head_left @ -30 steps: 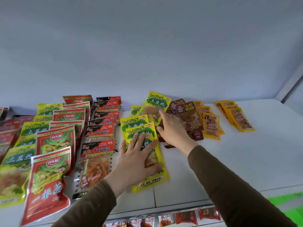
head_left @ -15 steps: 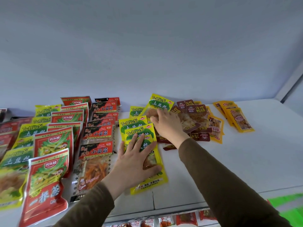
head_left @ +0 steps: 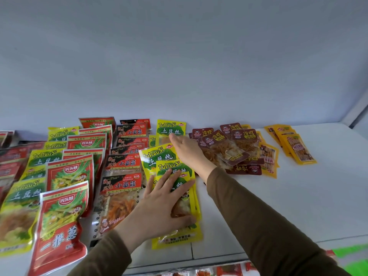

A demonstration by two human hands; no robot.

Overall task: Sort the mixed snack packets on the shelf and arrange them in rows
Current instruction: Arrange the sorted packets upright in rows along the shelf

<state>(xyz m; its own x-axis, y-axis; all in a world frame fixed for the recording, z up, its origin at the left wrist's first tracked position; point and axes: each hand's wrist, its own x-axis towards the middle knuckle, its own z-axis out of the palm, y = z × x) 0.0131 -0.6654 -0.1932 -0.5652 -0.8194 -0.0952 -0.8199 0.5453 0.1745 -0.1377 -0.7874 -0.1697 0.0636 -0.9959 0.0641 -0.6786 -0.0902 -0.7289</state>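
A column of yellow TuDouSi packets runs up the middle of the white shelf [head_left: 278, 206]. My left hand [head_left: 165, 202] lies flat, fingers spread, on the nearest yellow packets [head_left: 179, 238]. My right hand [head_left: 189, 150] reaches further back, its fingers stretched out and resting on the lower part of the farthest yellow packet [head_left: 171, 128], which lies straight near the back wall. Just right of that hand sits a loose pile of maroon packets [head_left: 225, 148]. Neither hand grips anything.
Left of the yellow column run rows of black-and-red packets [head_left: 121, 184], red packets [head_left: 61, 226] and more yellow ones [head_left: 18, 212]. Orange-yellow packets [head_left: 298, 150] lie at the back right. Small packets [head_left: 229, 269] show on the shelf below the front edge.
My right hand has slid the far yellow packet left and back, from tilted over the maroon pile to straight in line with the column. My left hand has stayed pressed on the near packets.
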